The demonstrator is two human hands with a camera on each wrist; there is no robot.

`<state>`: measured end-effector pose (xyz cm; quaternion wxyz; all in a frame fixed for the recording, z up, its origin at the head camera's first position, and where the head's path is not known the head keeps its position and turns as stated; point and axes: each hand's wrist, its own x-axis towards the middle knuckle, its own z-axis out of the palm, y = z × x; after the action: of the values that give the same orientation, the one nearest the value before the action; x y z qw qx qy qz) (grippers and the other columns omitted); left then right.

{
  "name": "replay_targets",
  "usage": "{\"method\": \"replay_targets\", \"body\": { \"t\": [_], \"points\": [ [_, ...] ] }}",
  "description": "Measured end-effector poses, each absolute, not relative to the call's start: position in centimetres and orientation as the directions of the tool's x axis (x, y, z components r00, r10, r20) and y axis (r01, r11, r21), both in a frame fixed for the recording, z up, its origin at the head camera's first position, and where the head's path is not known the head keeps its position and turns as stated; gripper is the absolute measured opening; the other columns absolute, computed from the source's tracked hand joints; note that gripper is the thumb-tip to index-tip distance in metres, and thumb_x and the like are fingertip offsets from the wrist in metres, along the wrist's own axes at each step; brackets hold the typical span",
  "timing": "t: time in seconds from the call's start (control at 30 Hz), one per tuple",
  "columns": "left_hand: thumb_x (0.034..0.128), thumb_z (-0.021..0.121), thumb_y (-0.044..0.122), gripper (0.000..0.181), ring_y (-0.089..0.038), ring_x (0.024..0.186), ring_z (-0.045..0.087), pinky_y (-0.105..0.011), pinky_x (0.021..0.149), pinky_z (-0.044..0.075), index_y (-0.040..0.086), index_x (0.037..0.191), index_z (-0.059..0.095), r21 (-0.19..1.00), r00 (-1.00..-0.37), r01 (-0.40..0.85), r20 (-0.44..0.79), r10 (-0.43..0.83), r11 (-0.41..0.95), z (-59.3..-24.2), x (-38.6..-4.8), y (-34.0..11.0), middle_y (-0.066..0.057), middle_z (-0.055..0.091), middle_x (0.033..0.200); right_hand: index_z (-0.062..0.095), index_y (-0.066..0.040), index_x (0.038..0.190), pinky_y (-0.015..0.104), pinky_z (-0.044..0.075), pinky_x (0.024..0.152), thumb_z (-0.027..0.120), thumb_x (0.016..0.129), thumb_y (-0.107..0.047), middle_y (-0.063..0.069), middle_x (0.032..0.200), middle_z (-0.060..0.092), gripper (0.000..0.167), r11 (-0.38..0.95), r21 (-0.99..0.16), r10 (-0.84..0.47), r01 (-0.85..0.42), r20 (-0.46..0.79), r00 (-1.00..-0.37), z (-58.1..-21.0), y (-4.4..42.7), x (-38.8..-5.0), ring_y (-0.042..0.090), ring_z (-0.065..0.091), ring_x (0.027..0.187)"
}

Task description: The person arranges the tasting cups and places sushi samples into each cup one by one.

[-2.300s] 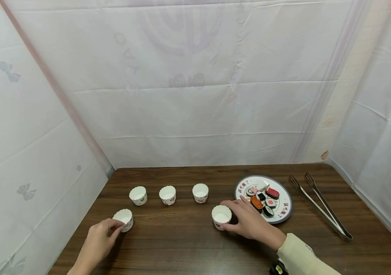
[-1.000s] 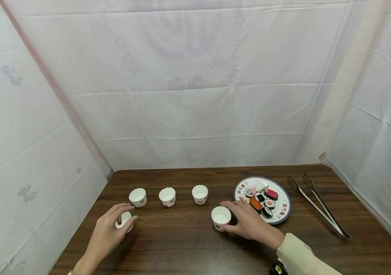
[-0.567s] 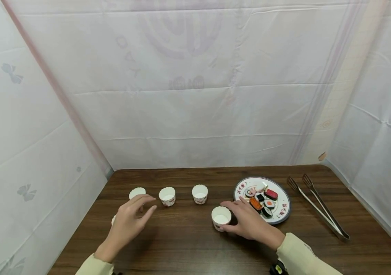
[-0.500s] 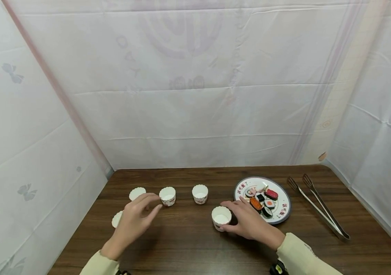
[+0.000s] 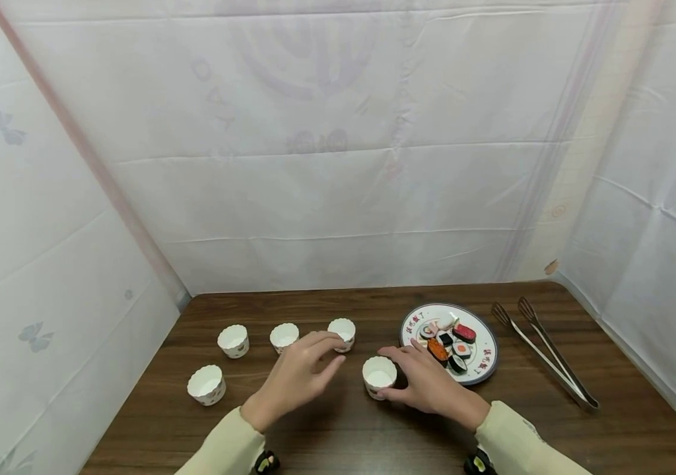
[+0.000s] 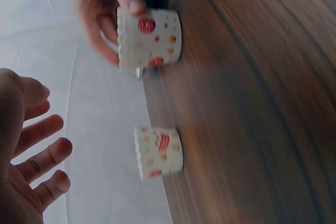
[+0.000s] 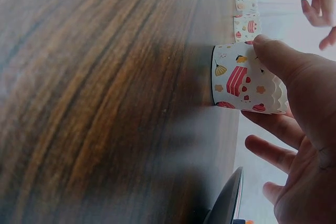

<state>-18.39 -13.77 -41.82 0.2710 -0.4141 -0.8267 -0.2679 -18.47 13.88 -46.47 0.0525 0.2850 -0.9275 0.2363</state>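
My right hand [image 5: 427, 379] grips a white paper baking cup [image 5: 379, 375] between thumb and fingers. The cup stands upright on the table, and its printed cake pattern shows in the right wrist view. My left hand [image 5: 299, 373] is above the table just left of that cup, fingers spread and holding nothing. Behind it, partly covered, is another baking cup [image 5: 342, 333]. Further left stand a cup [image 5: 284, 336], one more cup [image 5: 234, 341] and, nearer the front, a cup [image 5: 206, 384]. All the cups look bare inside.
A round plate [image 5: 483, 366] with several sushi pieces lies just behind and right of my right hand. Metal tongs [image 5: 558, 369] rest at the table's right side. White cloth [image 5: 326, 198] hangs behind the brown wooden table [image 5: 154, 402].
My left hand has let go of the front-left baking cup and moved right across the table, towards my right hand. That cup now stands alone. My right hand has kept its grip.
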Motion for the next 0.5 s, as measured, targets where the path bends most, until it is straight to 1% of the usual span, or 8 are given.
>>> {"method": "replay_targets", "body": {
  "t": [0.07, 0.13, 0.2, 0.3, 0.37, 0.43, 0.5],
  "points": [
    [0.0931, 0.075, 0.011, 0.019, -0.011, 0.102, 0.067, -0.023, 0.079, 0.055, 0.013, 0.112, 0.074, 0.240, -0.532, 0.825, 0.637, 0.557, 0.512, -42.0, -18.3, -13.0, 0.000, 0.072, 0.114, 0.061, -0.016, 0.139, 0.060, 0.029, 0.117, 0.080, 0.087, -0.051, 0.004, 0.131, 0.067, 0.066, 0.726, -0.409, -0.505, -0.552, 0.226, -0.833, -46.4, 13.9, -18.4, 0.030, 0.059, 0.125],
    [0.0935, 0.073, 0.008, 0.021, -0.009, 0.101, 0.066, -0.021, 0.076, 0.054, 0.014, 0.114, 0.074, 0.259, -0.545, 0.823, 0.610, 0.575, 0.505, -42.1, -18.2, -12.3, 0.001, 0.072, 0.116, 0.060, -0.016, 0.140, 0.060, 0.029, 0.117, 0.080, 0.087, -0.051, 0.004, 0.131, 0.067, 0.066, 0.724, -0.411, -0.509, -0.554, 0.224, -0.831, -46.4, 14.0, -18.4, 0.029, 0.059, 0.125],
    [0.0900, 0.070, 0.002, 0.026, -0.009, 0.100, 0.066, -0.021, 0.076, 0.053, 0.013, 0.113, 0.074, 0.261, -0.540, 0.831, 0.594, 0.596, 0.492, -42.4, -18.2, -11.7, 0.002, 0.072, 0.115, 0.060, -0.015, 0.140, 0.061, 0.029, 0.117, 0.079, 0.088, -0.051, 0.004, 0.131, 0.067, 0.066, 0.718, -0.415, -0.513, -0.559, 0.227, -0.828, -46.5, 14.0, -18.3, 0.029, 0.059, 0.125],
    [0.0809, 0.066, -0.007, 0.036, -0.009, 0.098, 0.065, -0.022, 0.076, 0.052, 0.011, 0.112, 0.074, 0.260, -0.526, 0.844, 0.568, 0.632, 0.469, -42.7, -18.1, -10.8, 0.002, 0.072, 0.114, 0.059, -0.015, 0.140, 0.061, 0.027, 0.118, 0.078, 0.089, -0.052, 0.002, 0.131, 0.067, 0.066, 0.710, -0.418, -0.520, -0.567, 0.233, -0.822, -46.5, 14.2, -18.3, 0.028, 0.060, 0.124],
    [0.0770, 0.064, -0.008, 0.040, -0.010, 0.094, 0.065, -0.022, 0.076, 0.051, 0.010, 0.111, 0.074, 0.259, -0.521, 0.850, 0.544, 0.658, 0.459, -42.9, -18.1, -10.3, 0.002, 0.072, 0.112, 0.059, -0.016, 0.141, 0.061, 0.027, 0.118, 0.078, 0.089, -0.052, 0.002, 0.131, 0.067, 0.066, 0.706, -0.420, -0.522, -0.570, 0.235, -0.820, -46.6, 14.2, -18.2, 0.028, 0.060, 0.124],
    [0.0772, 0.063, -0.007, 0.040, -0.006, 0.085, 0.062, -0.019, 0.074, 0.049, 0.010, 0.111, 0.073, 0.267, -0.523, 0.851, 0.510, 0.683, 0.452, -43.0, -18.1, -9.9, 0.002, 0.072, 0.111, 0.059, -0.016, 0.140, 0.061, 0.026, 0.118, 0.078, 0.089, -0.051, 0.001, 0.131, 0.066, 0.065, 0.703, -0.421, -0.524, -0.573, 0.237, -0.818, -46.6, 14.2, -18.2, 0.028, 0.059, 0.124],
    [0.0783, 0.063, -0.005, 0.038, -0.002, 0.076, 0.055, -0.015, 0.071, 0.046, 0.011, 0.111, 0.073, 0.279, -0.525, 0.851, 0.476, 0.706, 0.445, -43.0, -18.1, -9.6, 0.002, 0.072, 0.110, 0.059, -0.016, 0.140, 0.061, 0.026, 0.118, 0.079, 0.089, -0.050, 0.001, 0.131, 0.066, 0.065, 0.701, -0.421, -0.525, -0.575, 0.240, -0.816, -46.6, 14.3, -18.1, 0.028, 0.059, 0.124]
  ]
}}
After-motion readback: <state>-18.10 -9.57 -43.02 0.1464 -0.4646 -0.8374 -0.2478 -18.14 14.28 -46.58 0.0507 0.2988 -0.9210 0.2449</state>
